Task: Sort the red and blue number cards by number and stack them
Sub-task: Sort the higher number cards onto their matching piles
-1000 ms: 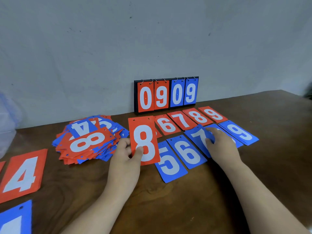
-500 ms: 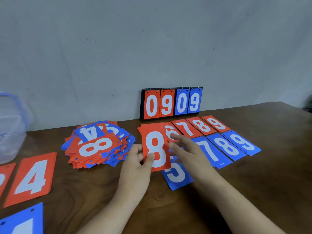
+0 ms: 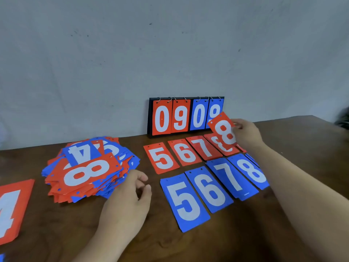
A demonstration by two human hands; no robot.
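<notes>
A black ring-bound flip scoreboard (image 3: 186,116) stands against the grey wall at the back of the brown wooden table (image 3: 236,242). Its hanging leaves read red 0, red 9, blue 0 and a blue digit whose lower part is covered.

Just in front of the scoreboard's right end, the right hand (image 3: 247,134) holds a red rectangular card with a white 8 (image 3: 224,130). The card is tilted and pinched at its right edge between thumb and fingertips; how the fingers lie behind it cannot be told. It hangs over the red 8 pile (image 3: 223,151), and whether the two touch cannot be told.

That pile is the right-hand end of a row lying in front of the scoreboard: red 5 card (image 3: 161,157), red 6 card (image 3: 184,152), red 7 card (image 3: 203,147). A second row lies further out from the scoreboard: blue 5 card (image 3: 186,201), blue 6 card (image 3: 209,190), blue 7 card (image 3: 231,177), blue 8 card (image 3: 252,171).

Left of the scoreboard and further out lies a loose heap of mixed red and blue cards (image 3: 113,178), topped by a sideways red 8 and an upside-down blue 4. The left hand (image 3: 128,195) is just beside the heap's right edge, fingers loosely curled, thumb apart, holding nothing. Far left of the scoreboard, at the picture's edge, lies a red card with a white 4 (image 3: 11,210).
</notes>
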